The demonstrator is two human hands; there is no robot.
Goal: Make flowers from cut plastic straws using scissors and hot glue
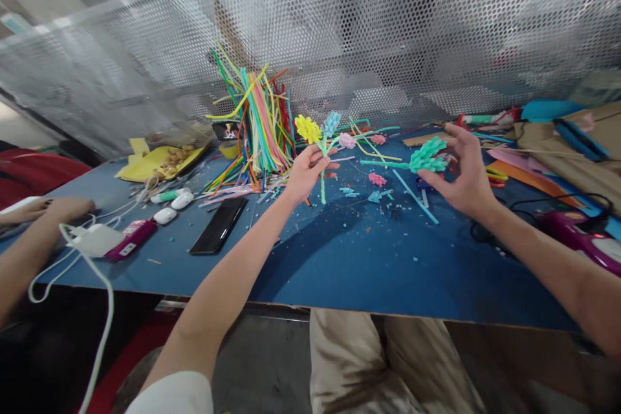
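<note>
My left hand is closed around the green stem of a small pipe-cleaner bouquet, with a yellow flower, a blue flower and a pale pink flower above the fingers. To the right, my right hand has its thumb and fingers around the right side of a green fuzzy flower, whose stem points left. On the table between and below the hands lie a pink flower piece and short blue pieces.
A bundle of colored pipe cleaners stands behind my left hand. A black phone, white cables and a yellow tray are left. Another person's hands rest at far left. A perforated metal screen borders the blue table.
</note>
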